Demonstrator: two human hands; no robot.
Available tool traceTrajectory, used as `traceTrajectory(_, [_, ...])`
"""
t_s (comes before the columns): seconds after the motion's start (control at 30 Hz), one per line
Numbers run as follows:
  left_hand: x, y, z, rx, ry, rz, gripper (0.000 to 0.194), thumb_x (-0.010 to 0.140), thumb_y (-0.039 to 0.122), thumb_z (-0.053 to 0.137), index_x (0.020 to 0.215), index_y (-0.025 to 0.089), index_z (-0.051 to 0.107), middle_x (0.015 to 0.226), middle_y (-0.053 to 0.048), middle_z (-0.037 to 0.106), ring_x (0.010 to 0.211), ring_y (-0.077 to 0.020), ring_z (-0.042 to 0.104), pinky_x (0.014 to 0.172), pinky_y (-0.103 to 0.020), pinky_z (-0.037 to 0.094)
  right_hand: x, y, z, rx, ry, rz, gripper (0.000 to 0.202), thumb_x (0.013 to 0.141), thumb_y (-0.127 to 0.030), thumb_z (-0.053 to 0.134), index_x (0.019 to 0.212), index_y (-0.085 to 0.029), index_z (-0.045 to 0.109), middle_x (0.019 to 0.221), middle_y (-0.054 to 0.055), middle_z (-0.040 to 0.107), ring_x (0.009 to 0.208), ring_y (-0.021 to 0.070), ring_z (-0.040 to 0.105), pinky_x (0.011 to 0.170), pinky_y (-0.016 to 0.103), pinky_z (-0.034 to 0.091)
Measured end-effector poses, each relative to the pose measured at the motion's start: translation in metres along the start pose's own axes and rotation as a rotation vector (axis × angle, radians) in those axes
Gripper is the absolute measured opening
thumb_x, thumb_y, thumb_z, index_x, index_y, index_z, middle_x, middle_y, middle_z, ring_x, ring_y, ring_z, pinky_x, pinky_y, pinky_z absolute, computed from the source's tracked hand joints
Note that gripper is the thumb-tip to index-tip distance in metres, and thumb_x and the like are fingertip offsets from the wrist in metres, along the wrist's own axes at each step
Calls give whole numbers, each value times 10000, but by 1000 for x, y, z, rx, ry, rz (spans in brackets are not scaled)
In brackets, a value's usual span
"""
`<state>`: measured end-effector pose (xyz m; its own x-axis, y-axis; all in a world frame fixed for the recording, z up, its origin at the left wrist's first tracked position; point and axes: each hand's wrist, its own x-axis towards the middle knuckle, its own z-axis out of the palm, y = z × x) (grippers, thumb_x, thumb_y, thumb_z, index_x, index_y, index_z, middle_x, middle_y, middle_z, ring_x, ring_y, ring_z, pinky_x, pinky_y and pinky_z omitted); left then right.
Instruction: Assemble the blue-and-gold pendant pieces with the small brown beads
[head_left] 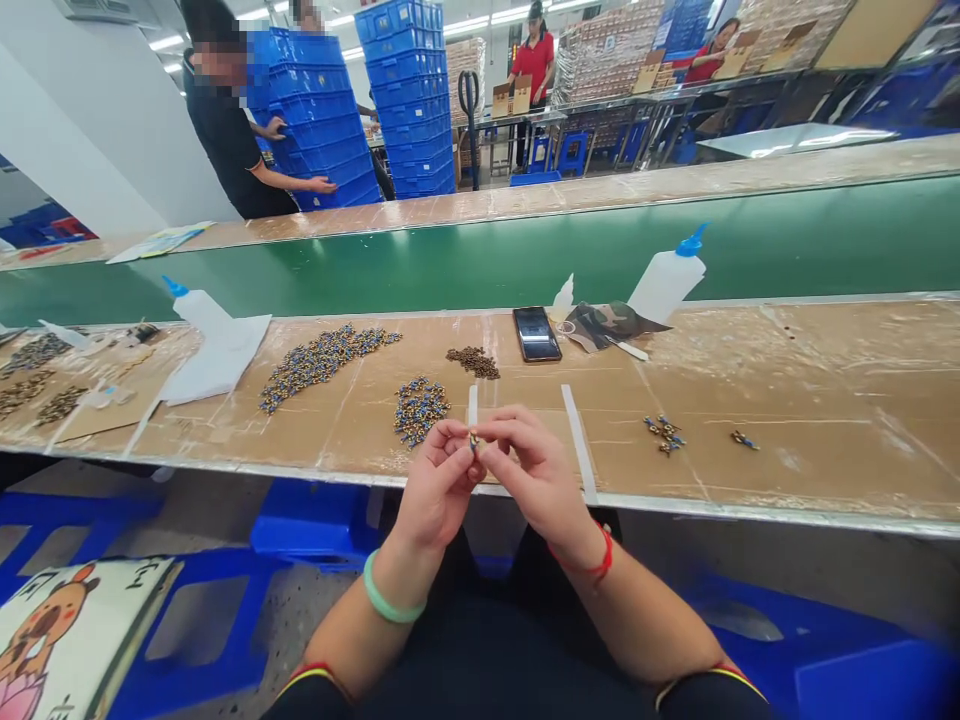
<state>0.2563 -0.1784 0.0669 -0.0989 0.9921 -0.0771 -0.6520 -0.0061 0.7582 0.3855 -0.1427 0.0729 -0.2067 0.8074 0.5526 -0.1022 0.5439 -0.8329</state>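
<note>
Close together over the table's front edge, my left hand (439,480) and my right hand (538,470) pinch one tiny blue-and-gold piece (474,446) between thumbs and fingertips. Its exact kind is too small to make out. Just beyond my left hand lies a heap of similar blue-and-gold pieces (420,410). A longer, larger pile (319,362) spreads farther left. Behind my hands is a cluster of small brown pieces (474,361). To the right of my right hand are a small group of blue-and-gold pieces (664,434) and a separate bit (744,440).
A phone (537,334), a small dropper bottle (562,298) and a white blue-capped bottle (667,280) stand at the table's back. Another blue-capped bottle (201,308) is left, by white paper (214,365). Beyond runs a green belt (450,262). A person handles blue crates (319,120).
</note>
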Motion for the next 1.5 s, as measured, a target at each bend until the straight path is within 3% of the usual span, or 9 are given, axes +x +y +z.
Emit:
traceTrajectory(0.17, [1, -6, 1, 134, -10, 33, 513, 641, 438, 993, 851, 205, 587, 705, 70, 576, 630, -82, 555, 634, -207, 487, -9, 6, 0, -58, 3, -54, 139, 1002, -329, 654, 989, -250, 768, 949, 40, 691, 836, 179, 644, 709, 318, 521])
traceTrajectory(0.37, [3, -2, -17, 704, -59, 238, 539, 865, 672, 721, 682, 180, 600, 643, 14, 546, 636, -129, 486, 617, -271, 406, -16, 9, -16, -509, -157, -311, 214, 1061, -211, 503, 1015, -222, 711, 850, 68, 706, 780, 216, 608, 708, 359, 493])
traceTrajectory(0.53, [7, -1, -24, 887, -136, 153, 633, 884, 745, 638, 610, 182, 545, 594, 21, 475, 608, -127, 422, 599, -279, 338, -16, 17, -25, -615, -251, -436, 202, 1060, -178, 526, 940, -202, 688, 782, 49, 706, 701, 186, 577, 658, 332, 492])
traceTrajectory(0.73, [7, -15, -29, 539, -205, -20, 623, 793, 762, 750, 696, 170, 581, 629, 25, 511, 617, -112, 444, 611, -251, 366, -23, 25, -25, -274, -129, -239, 142, 1037, -273, 630, 1122, -248, 741, 919, 38, 754, 863, 172, 694, 754, 291, 567])
traceTrajectory(0.93, [2, -33, -24, 339, -208, -131, 626, 729, 741, 828, 711, 157, 604, 563, 51, 467, 542, -78, 387, 572, -235, 307, -36, 30, -19, -3, -65, -8, 180, 1009, -404, 672, 1090, -318, 808, 928, 33, 693, 868, 166, 688, 761, 275, 578])
traceTrajectory(1.1, [2, -36, -23, 498, -300, -161, 643, 788, 788, 732, 695, 163, 616, 577, 10, 540, 554, -107, 457, 585, -253, 378, -54, 48, -35, 147, -21, 106, 135, 987, -397, 698, 1010, -305, 794, 831, 14, 677, 789, 168, 642, 716, 286, 534])
traceTrajectory(1.23, [40, -2, -45, 989, -293, 52, 474, 895, 627, 692, 757, 174, 704, 685, -33, 668, 676, -164, 593, 663, -278, 484, -70, 76, -79, -52, 173, 240, 145, 949, -393, 734, 1015, -277, 789, 939, 45, 726, 889, 204, 665, 805, 332, 524])
traceTrajectory(1.33, [97, 33, -68, 1529, -116, 212, 295, 904, 447, 686, 768, 189, 736, 725, -23, 717, 737, -188, 640, 705, -286, 523, -71, 95, -106, -212, 282, 322, 222, 927, -454, 730, 989, -248, 788, 923, 60, 736, 855, 219, 670, 784, 350, 516])
traceTrajectory(1.5, [185, 55, -89, 1750, 31, 213, 134, 836, 168, 654, 798, 150, 781, 827, -88, 778, 798, -238, 686, 804, -351, 557, -64, 104, -111, -281, 332, 317, 300, 916, -519, 693, 923, -232, 783, 860, 66, 737, 792, 224, 672, 711, 344, 529])
